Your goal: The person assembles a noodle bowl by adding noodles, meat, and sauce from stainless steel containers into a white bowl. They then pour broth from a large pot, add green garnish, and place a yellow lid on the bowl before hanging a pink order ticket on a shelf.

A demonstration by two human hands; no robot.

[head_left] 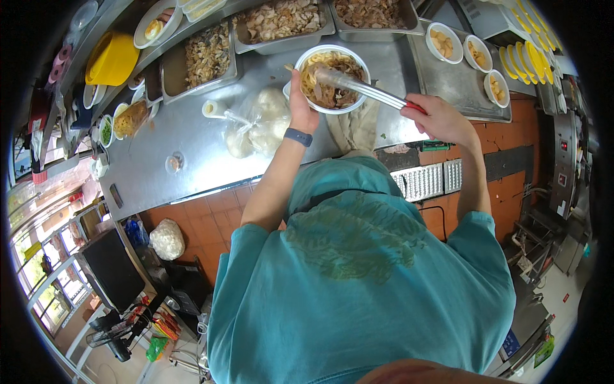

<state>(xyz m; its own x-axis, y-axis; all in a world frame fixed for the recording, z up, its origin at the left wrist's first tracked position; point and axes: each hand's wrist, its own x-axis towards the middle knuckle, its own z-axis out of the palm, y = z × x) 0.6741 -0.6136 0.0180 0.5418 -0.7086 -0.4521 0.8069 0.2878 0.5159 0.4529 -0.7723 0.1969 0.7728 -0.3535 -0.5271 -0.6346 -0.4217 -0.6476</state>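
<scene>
My left hand (300, 105) is wrapped against the left side of a white round bowl (332, 48), its thumb up along the rim. Noodles (311, 77) lie at the left inside the bowl, with dark brown sliced meat (342, 99) beside them. My right hand (441, 118) is closed around the red-edged handle of metal tongs (377, 94). The tips of the tongs reach into the bowl over the noodles and meat. Below the bowl, a beige cloth (358, 128) lies at the counter's near edge.
Metal pans of sliced meat (281, 22) and mushroom-like pieces (208, 57) line the back. Left of my forearm sit a plastic bag of pale contents (262, 121) and a white bottle (213, 109). Several white bowls (443, 43) with yellowish pieces stand on a tray (441, 83) at right.
</scene>
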